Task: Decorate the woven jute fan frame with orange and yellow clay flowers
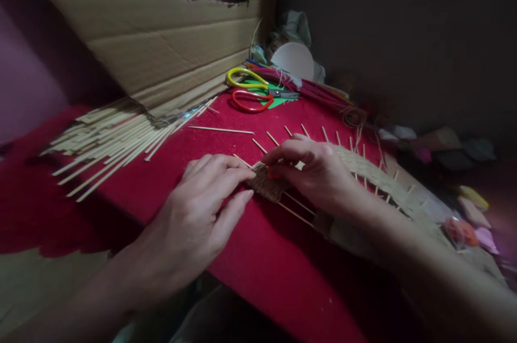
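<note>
Hands (258,192) on tan, stick-ribbed woven piece (363,170)

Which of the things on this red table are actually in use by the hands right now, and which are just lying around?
In use: woven piece with stick spokes, left hand, right hand.

Lying about: loose sticks, yellow scissors, red scissors, cardboard, white disc.

Two bare hands, left hand (194,214), right hand (319,170), forearms unsleeved
</note>
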